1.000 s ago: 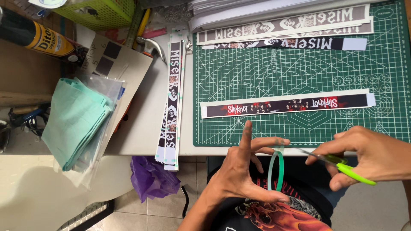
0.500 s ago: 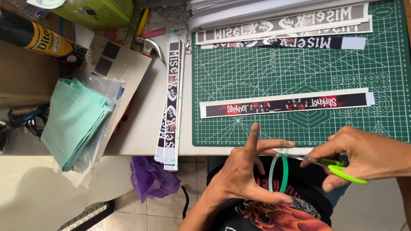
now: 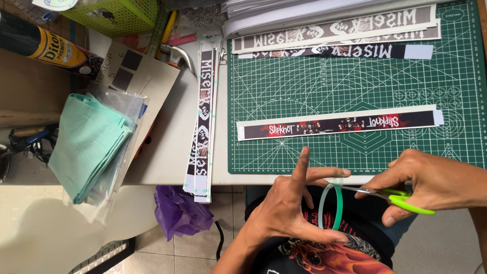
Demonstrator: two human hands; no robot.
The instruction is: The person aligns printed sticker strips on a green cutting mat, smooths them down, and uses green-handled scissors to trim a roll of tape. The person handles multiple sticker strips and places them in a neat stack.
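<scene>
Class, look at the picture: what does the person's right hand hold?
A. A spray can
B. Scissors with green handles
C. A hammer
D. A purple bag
B: the right hand grips scissors with bright green handles, their blades pointing at the green ring held by the left hand.

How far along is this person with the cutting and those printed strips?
Looks done: trimmed printed strips lie stacked beside the cutting mat and along its top edge. In hand: the left hand holds a green ring while the right hand works green-handled scissors at it. Apparently left: one printed strip lies alone mid-mat.
</scene>
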